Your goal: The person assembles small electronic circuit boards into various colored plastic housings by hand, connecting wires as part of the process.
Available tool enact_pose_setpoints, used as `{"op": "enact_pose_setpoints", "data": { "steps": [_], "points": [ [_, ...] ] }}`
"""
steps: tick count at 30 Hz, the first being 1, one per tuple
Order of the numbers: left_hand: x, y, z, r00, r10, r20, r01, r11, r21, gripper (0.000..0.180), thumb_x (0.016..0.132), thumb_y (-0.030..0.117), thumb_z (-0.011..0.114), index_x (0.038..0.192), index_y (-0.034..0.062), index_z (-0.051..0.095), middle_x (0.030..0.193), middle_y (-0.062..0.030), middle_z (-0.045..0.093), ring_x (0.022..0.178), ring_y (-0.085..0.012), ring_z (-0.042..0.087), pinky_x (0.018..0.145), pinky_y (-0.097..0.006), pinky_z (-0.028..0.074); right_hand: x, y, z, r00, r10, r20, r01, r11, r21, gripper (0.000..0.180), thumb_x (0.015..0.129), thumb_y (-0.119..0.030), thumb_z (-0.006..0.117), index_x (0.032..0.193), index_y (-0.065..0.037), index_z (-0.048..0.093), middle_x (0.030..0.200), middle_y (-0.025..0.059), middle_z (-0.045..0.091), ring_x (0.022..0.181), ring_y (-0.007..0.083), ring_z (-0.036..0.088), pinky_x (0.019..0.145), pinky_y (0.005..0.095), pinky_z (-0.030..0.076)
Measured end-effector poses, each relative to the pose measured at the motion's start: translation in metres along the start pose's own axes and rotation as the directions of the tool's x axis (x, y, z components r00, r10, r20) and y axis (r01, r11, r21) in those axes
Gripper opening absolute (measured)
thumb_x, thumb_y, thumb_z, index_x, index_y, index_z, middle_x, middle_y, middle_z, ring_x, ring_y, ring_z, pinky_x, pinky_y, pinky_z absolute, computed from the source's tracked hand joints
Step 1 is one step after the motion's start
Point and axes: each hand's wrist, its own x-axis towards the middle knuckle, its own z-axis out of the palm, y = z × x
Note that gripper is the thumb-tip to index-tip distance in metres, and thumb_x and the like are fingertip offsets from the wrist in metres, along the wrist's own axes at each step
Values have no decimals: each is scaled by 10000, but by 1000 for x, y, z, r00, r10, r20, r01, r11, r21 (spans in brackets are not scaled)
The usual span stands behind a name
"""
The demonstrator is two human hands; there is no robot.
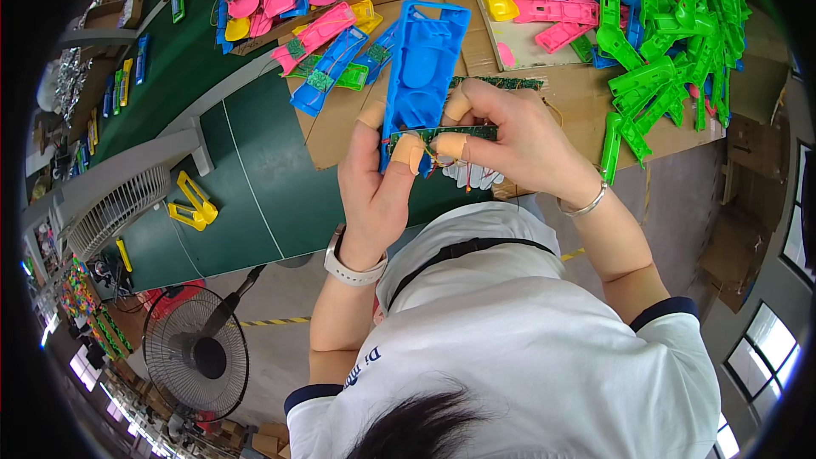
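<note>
My left hand [376, 195] is closed on the lower end of a blue plastic shell [429, 47], a long hollow housing tilted up over the table edge. My right hand [523, 132] pinches a narrow green circuit board [483, 132] lying across the shell's lower end. Thin coloured wires [442, 159] hang beneath it, near both thumbs. Pale orange covers sit on several fingertips of both hands. Behind my right hand, a row of green circuit boards [518, 83] rests on cardboard, partly hidden. A white ribbed bundle [472, 176] shows below my fingers; its kind is unclear.
A large heap of green shells [697, 42] fills the right of the table, with pink shells [557, 10] beside it. Blue [327, 76] and pink shells carrying boards lie at left on cardboard [319, 132]. Yellow frames [195, 204] rest on the green tabletop [246, 178]. A floor fan [200, 357] stands at left.
</note>
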Motion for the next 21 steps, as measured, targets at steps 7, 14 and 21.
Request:
{"op": "enact_pose_setpoints", "data": {
  "steps": [7,14,21],
  "points": [
    [4,1,0,997,-64,-46,63,998,-6,386,843,43,531,1216,-21,456,1004,-39,572,840,-92,507,737,-242,434,7,1,2,997,60,46,-61,998,5,244,768,-218,697,832,-27,561,685,84,620,618,194,624,587,286,478],
    [20,-42,5,916,397,-59,-197,574,795,310,868,116,567,1142,-6,487,897,-63,559,727,-132,541,653,-299,446,12,28,47,936,-249,-251,84,847,-525,199,767,-198,647,831,-65,513,692,90,586,641,273,607,544,368,479],
    [31,-50,-16,880,-472,-56,368,751,-548,336,923,206,461,1218,54,408,1024,-124,593,842,-207,612,771,-349,493,19,95,25,938,-246,-244,44,783,-621,373,823,-296,593,1063,-15,548,997,171,579,946,325,546,806,405,452]
  ]
}}
